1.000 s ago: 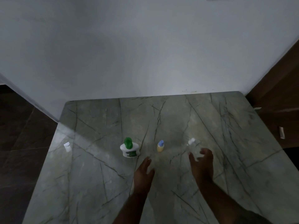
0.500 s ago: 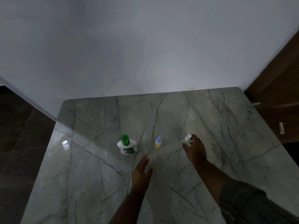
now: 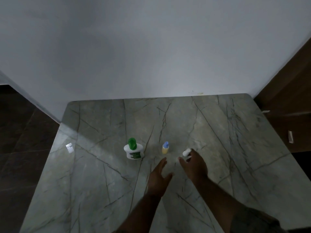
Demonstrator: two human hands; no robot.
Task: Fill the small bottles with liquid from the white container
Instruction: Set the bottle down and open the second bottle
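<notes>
On the marble table (image 3: 101, 182), my right hand (image 3: 193, 165) has just closed around the white-capped bottle (image 3: 186, 152) and drawn it inward, my left hand (image 3: 159, 179) open nearby, the white container (image 3: 133, 153) untouched, filling still ahead.

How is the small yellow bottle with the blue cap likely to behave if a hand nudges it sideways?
The small yellow bottle stands upright, narrow and taller than wide, so a high push would probably tip it. The marble tabletop looks polished, so a low push may slide it. It seems light, likely plastic.
</notes>
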